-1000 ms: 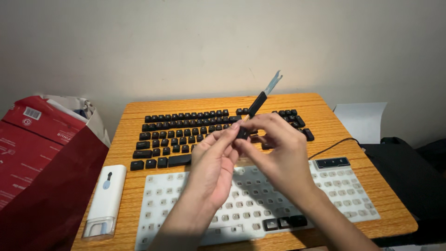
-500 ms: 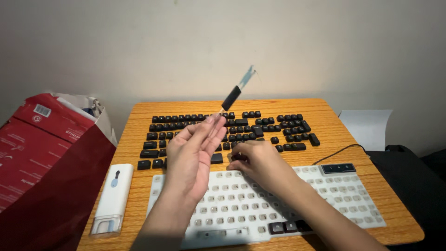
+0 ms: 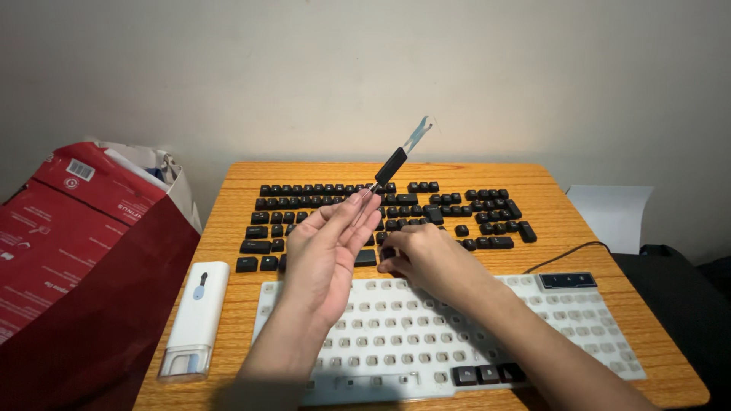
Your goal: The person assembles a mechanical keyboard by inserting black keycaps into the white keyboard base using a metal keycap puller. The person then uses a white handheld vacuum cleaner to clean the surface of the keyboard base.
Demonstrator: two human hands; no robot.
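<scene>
My left hand (image 3: 329,251) is raised over the desk, pinching a thin keycap puller (image 3: 396,161) with a black grip and pale blue forked tip that points up and to the right. My right hand (image 3: 421,261) rests low on the table with its fingertips closed on a black keycap (image 3: 387,253), just above the white keyboard (image 3: 449,335). That keyboard has most of its caps off, with a few black ones left at the bottom right. Loose black keycaps (image 3: 304,202) lie in rows across the far half of the wooden table (image 3: 228,198).
A white cleaning-kit case (image 3: 195,318) lies at the table's left front. A red cardboard box and dark red bag (image 3: 76,259) stand left of the table. A black cable (image 3: 567,253) runs off the right side toward dark objects and a white sheet (image 3: 613,209).
My two hands were together at the puller; my right hand has dropped to the table with a black keycap, while my left hand keeps the puller raised. The view shifted slightly.
</scene>
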